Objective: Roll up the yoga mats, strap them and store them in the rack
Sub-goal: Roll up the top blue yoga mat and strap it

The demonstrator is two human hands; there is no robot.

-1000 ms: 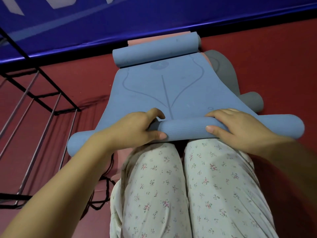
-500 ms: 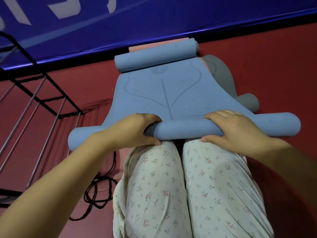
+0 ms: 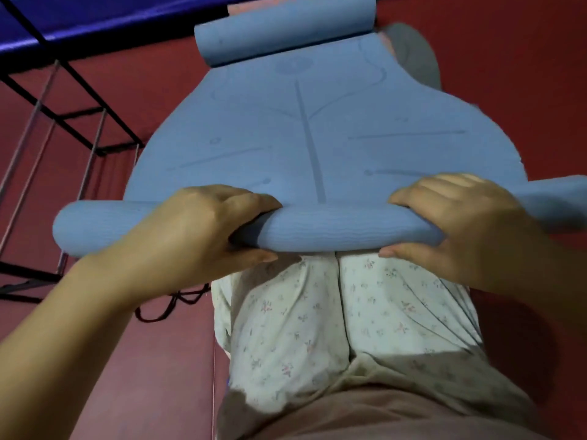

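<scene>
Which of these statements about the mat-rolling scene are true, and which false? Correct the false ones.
1. Both hands grip the near roll of the blue mat. True: left hand, right hand.
2. The mat is fully rolled. False: a flat stretch lies between its rolled ends.
3. A metal rack stands to the left. True.
4. The floor is green. False: it is red.
5. A strap binds the mat. False: none shows.

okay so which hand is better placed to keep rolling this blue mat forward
Neither clearly: left hand and right hand both grip the rolled end of the blue mat, either side of its centre line. Rolling with both looks best.
</scene>
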